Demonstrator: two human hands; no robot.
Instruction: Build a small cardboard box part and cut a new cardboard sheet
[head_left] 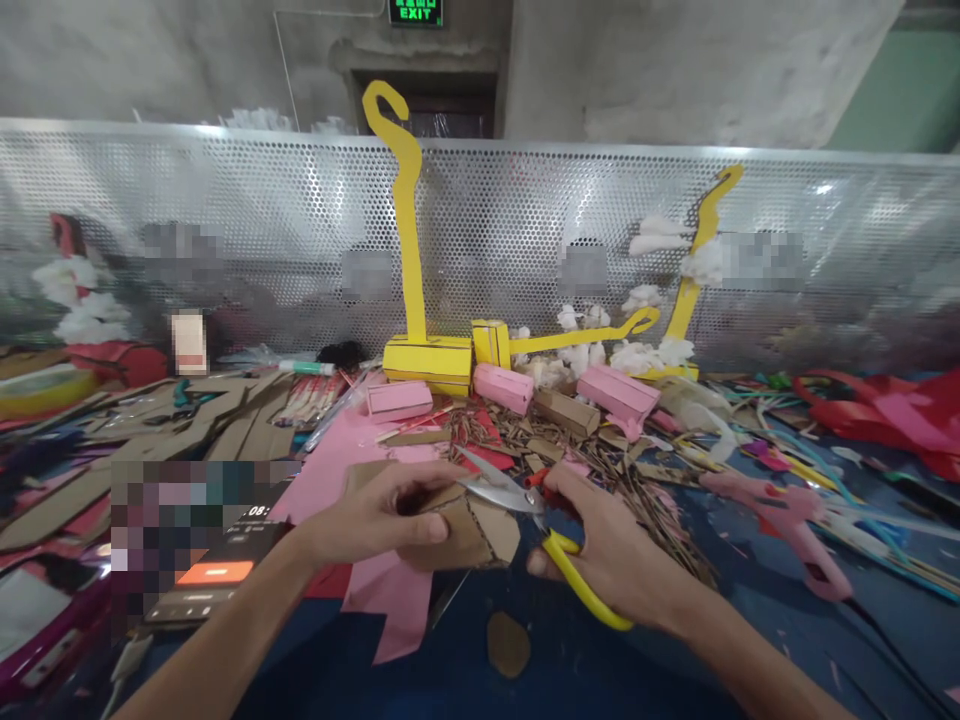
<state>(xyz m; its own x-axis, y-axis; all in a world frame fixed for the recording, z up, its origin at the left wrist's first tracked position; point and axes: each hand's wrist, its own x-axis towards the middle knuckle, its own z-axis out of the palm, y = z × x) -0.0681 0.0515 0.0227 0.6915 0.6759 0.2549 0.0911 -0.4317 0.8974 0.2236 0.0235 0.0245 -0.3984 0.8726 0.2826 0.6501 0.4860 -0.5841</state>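
Observation:
My left hand (382,515) grips a small brown cardboard box (457,535) with folded sides, held above the table. In my right hand (600,535) is a pair of scissors (574,580) with yellow and red handles. Its blades are spread and lie over the upper edge of the cardboard box; whether they bite into it I cannot tell. Below on the blue tabletop lies a rounded cardboard piece (508,643). Pink paper (386,590) spreads under and behind the box. Brown cardboard shreds (652,500) heap up just beyond my right hand.
Yellow hooked-neck shapes on boxes (427,362) stand at the back against a perforated metal screen (300,230). Pink paper boxes (619,398) sit before them. A pink glue gun (795,515) with its cord lies at right. A phone (225,570) and cardboard strips (172,420) occupy the left.

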